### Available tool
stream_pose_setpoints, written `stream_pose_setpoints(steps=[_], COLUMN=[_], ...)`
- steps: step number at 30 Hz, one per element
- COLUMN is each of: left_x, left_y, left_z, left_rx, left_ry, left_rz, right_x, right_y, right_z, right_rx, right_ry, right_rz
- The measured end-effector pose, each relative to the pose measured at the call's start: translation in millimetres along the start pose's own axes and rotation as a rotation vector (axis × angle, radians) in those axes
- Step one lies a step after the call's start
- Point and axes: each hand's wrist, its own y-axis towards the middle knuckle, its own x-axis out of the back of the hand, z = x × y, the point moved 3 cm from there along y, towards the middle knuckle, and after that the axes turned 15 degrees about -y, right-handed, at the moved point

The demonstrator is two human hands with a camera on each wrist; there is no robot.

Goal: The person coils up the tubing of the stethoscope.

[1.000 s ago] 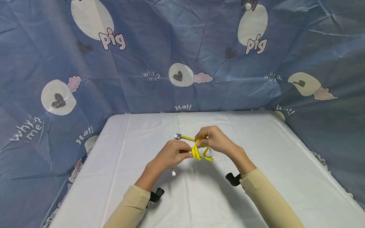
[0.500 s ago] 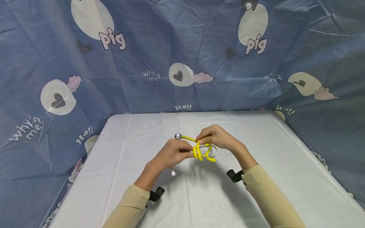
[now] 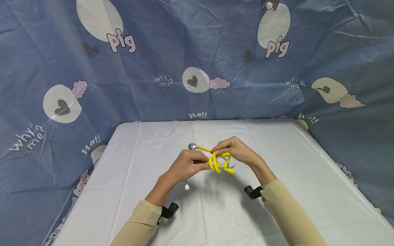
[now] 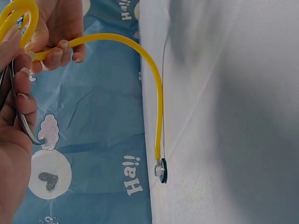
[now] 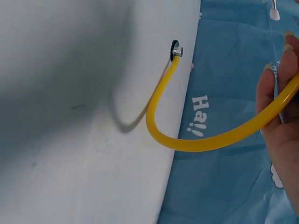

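Observation:
A stethoscope with yellow tubing [image 3: 214,163] is held up between both hands over the table, its tube looped round its metal ear tubes. My left hand [image 3: 188,164] grips the metal ear tubes [image 4: 20,112] beside the loops; a white eartip [image 3: 187,187] sticks out below it. With fingers curled round the yellow tube, my right hand [image 3: 232,149] holds it on the other side of the loops. From there the tube [image 4: 156,88] arcs away to the chest piece [image 4: 161,171], seen at the far end in both wrist views.
A white-covered table [image 3: 160,136] lies under the hands. Behind and beside it hangs a blue printed cloth [image 3: 147,44]. Black wrist mounts [image 3: 253,192] sit at both sleeves.
The yellow loops have shifted slightly right, and the tubing on their right side shows as a more open loop. My right hand has moved a little right; the left grip stays put.

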Motion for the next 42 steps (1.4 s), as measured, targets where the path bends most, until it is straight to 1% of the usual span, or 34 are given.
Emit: stream_pose_setpoints(steps=[4,7,9,12,14,15,18,22,25,30,32,37,42], left_x=[0.9,2.7,3.6,4.7,5.7,6.2,7.7,8.8,9.8,17.2,21.2,27.2,31.5], left_y=[0.2,0.6,1.2,2.2,2.3,2.2,1.9,2.5,3.0,3.8,4.4,4.3,1.7], left_z=[-0.8,-1.9,-1.6,0.0,1.0,1.7,3.5,5.4,5.8,6.0,7.1,11.9,15.8], left_rx=[0.025,0.035,0.043,0.054,0.062,0.065,0.072,0.088,0.112,0.127,0.126,0.136,0.150], left_ry=[-0.022,-0.019,-0.020,-0.016,-0.004,0.004,0.032,0.045,0.056,0.075,0.087,0.124,0.143], left_rz=[-0.053,-0.102,-0.133,-0.179,-0.208,-0.220,-0.250,-0.281,-0.297,-0.347,-0.366,-0.364,-0.384], right_x=[-3,-4,-5,-6,-8,-9,-11,-15,-18,-22,-24,-27,-30], right_y=[-0.2,-0.3,-0.2,-0.4,-0.1,-0.1,-0.2,-1.1,-1.4,-5.2,-7.8,-12.3,-16.8], right_z=[-2,-2,-2,-4,-6,-6,-7,-7,-8,-12,-13,-14,-17], right_rx=[0.016,0.037,0.020,-0.029,-0.062,-0.066,-0.035,0.003,-0.004,-0.078,-0.104,-0.101,-0.096], right_ry=[0.059,0.064,0.044,0.013,0.013,0.020,0.038,0.062,0.053,0.023,0.039,0.043,0.023], right_rz=[-0.012,-0.027,-0.051,-0.087,-0.106,-0.113,-0.136,-0.150,-0.143,-0.107,-0.093,-0.071,-0.047])
